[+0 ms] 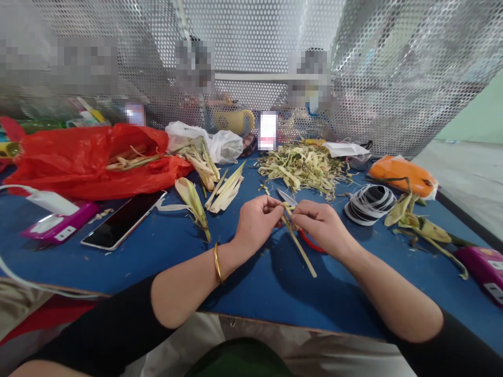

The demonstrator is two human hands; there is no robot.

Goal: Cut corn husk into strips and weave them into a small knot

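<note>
Near: narrow dried-husk strip (302, 254), free end slanting down over blue tabletop (341, 311). Left hand (256, 224) closed, thumb and fingertip pinching strip's upper end; right hand (323, 224) closed just beside, fingertips apparently pinching same strip, presumably steadying it from both sides. Red-handled scissors (313, 244) below right hand, probably for ready reach. Beyond: white-and-black cord roll (367, 205) at right, pale husk leaves (228, 193) at left, shredded-husk heap (302, 168) centre, likely set back for working room.
</note>
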